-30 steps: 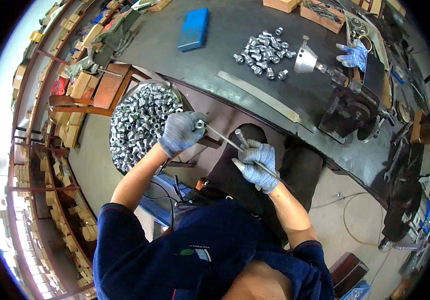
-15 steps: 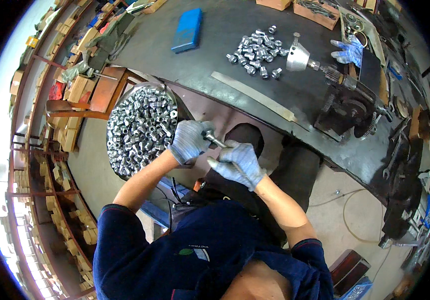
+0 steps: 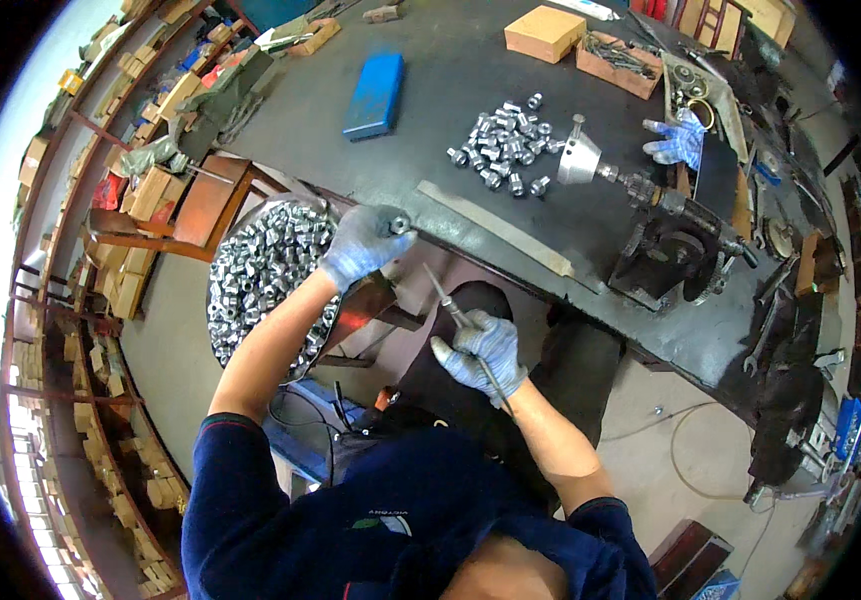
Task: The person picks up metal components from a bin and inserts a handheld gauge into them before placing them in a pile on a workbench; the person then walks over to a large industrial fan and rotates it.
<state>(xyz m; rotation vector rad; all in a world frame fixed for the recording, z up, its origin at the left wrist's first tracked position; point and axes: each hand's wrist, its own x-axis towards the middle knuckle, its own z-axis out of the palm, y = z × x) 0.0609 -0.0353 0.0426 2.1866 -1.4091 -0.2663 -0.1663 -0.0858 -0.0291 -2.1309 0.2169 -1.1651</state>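
- Left hand [image 3: 358,248] is covering most of the fitting [image 3: 399,225]; only one end, with a dark bore, is showing.
- Right hand [image 3: 482,352] is hiding the middle of the rod [image 3: 437,287]. Thicker section is showing by the thumb; can't tell if it's a separate piece.
- Left forearm [image 3: 280,325] is blocking part of the heap [image 3: 260,260] of metal fittings. Far-right clutter is fading into the dark lens rim, hard to make out.
- Dark bench [image 3: 440,80] is carrying a flat bar [image 3: 495,228] along its near edge. Beyond that, a small pile [image 3: 503,145] of fittings is sitting just left of the chuck [image 3: 580,157].
- Blue box [image 3: 373,97] is lying left of the pile, loose glove [image 3: 677,138] right of the chuck.
- Shelves [image 3: 60,390] are lining the left side; pale floor [image 3: 650,450] is showing near right.
- Left grip: fingers are curling closed round the fitting, right of the heap.
- Right grip: fist is wrapping the rod, whose tip is pointing far-left, near the fitting but apart.
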